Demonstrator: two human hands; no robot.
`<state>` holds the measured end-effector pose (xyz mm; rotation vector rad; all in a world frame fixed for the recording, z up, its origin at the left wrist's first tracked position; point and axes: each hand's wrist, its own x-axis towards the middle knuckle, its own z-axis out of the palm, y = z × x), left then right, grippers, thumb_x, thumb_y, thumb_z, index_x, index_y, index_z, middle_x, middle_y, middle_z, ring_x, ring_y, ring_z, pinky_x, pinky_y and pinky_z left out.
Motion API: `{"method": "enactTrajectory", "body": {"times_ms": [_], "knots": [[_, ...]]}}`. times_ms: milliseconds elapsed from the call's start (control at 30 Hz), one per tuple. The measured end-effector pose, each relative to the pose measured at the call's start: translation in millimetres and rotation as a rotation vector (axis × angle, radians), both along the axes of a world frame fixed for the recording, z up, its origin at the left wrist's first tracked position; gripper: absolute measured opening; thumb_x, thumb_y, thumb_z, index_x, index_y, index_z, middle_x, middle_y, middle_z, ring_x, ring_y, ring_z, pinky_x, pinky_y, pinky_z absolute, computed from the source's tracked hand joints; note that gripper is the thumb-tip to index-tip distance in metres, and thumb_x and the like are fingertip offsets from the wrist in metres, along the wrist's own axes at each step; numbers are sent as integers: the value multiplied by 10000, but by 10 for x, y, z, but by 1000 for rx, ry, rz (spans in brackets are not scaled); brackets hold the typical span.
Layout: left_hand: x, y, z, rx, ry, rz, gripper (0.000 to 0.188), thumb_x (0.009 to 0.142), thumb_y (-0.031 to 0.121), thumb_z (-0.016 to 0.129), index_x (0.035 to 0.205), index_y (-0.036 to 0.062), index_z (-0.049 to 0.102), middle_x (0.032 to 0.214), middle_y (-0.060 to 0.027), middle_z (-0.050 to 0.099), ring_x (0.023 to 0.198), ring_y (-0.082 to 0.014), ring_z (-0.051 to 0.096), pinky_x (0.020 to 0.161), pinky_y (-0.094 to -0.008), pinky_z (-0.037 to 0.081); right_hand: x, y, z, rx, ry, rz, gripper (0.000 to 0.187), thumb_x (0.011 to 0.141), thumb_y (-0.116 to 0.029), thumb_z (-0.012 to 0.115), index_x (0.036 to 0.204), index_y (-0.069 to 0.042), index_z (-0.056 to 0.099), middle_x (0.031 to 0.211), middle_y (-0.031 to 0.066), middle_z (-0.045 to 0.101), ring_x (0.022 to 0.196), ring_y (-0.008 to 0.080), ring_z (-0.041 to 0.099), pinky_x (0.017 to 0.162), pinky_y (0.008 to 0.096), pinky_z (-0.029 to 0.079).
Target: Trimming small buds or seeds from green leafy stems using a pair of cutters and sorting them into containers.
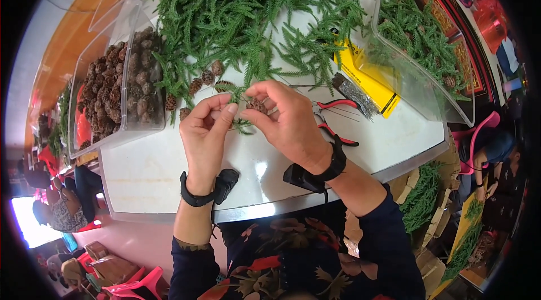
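Over the white table my left hand (204,126) pinches a small green artificial pine sprig (239,97) between thumb and fingertips. My right hand (290,122) is closed around a brown pine cone (257,105), right beside the sprig. A thin wire seems to run between the two, though the fingers partly hide it. Several loose pine cones (207,77) lie just beyond my left hand. To the right of my right hand rest pliers with red and black handles (341,103). A bundle of thin wires (355,94) lies on a yellow package (369,77).
A large heap of green sprigs (253,7) covers the table's far side. At left stands a clear bin (121,131) of pine cones; at right, another clear bin (417,94) holds sprigs with cones. A cardboard box (437,224) of greenery sits beside the table. Other people work at both sides.
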<state>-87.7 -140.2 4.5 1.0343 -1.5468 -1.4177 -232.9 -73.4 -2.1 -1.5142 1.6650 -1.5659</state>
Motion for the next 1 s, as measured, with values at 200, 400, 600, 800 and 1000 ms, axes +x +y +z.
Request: {"method": "enactTrajectory", "body": {"times_ms": [200,400,600,800,1000], "knots": [[47,-3,-16,126,98,-14,174,903,99,676,1041,-7,690,886,2,673,769,-44,562,689,-190,455,28,20,-7,41,-103,76,311,818,-25,722,1080,-6,555,927,95,667,822,172,676,744,283,558],[31,-11,-26,92,155,-15,163,918,100,658,1038,-7,688,930,-1,663,834,-47,555,761,-195,442,41,17,-7,0,-108,98,315,818,-7,717,1074,-10,534,943,101,672,860,175,686,769,285,559],[-23,38,33,54,169,-27,136,926,78,638,1012,-13,689,943,-1,644,851,-49,540,764,-195,431,39,15,15,-12,-120,85,307,816,0,720,1054,-18,528,934,91,674,844,163,692,755,277,564],[10,15,11,-32,78,-61,130,917,64,636,979,-42,677,875,-4,607,814,-65,523,736,-212,423,57,18,-14,-23,-84,64,308,809,-3,730,1031,-20,516,908,79,673,830,156,693,740,271,567],[18,57,24,-213,-12,-40,116,890,34,644,964,-50,677,858,-37,610,794,-94,543,725,-226,428,95,45,17,-29,-143,89,313,804,-6,741,997,-9,495,865,75,660,805,141,691,718,265,569]]}}
